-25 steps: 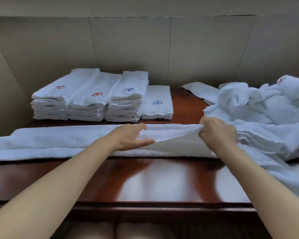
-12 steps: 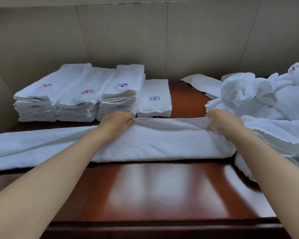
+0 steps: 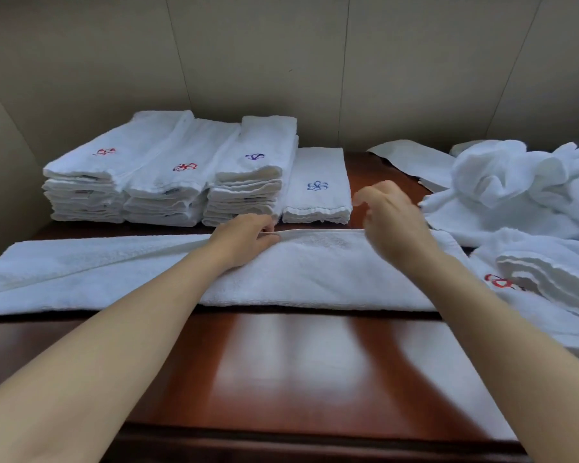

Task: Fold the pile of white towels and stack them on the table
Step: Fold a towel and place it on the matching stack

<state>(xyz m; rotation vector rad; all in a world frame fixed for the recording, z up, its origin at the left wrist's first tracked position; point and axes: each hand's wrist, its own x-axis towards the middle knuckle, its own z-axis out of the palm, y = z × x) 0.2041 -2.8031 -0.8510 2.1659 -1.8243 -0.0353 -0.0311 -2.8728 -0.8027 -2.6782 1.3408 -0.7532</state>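
Beige panelled wall behind, vertical seams visible. White paper sheet lies flat at the back, right of centre, near the wall; one edge looks slightly lifted. A second pale piece just right of it, too hidden to identify.

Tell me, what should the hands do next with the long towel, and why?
Probably bring the right hand back down to smooth the towel. The left hand pinches its far edge, the right hand hovers above holding nothing, and the left part still lies unfolded on the table.
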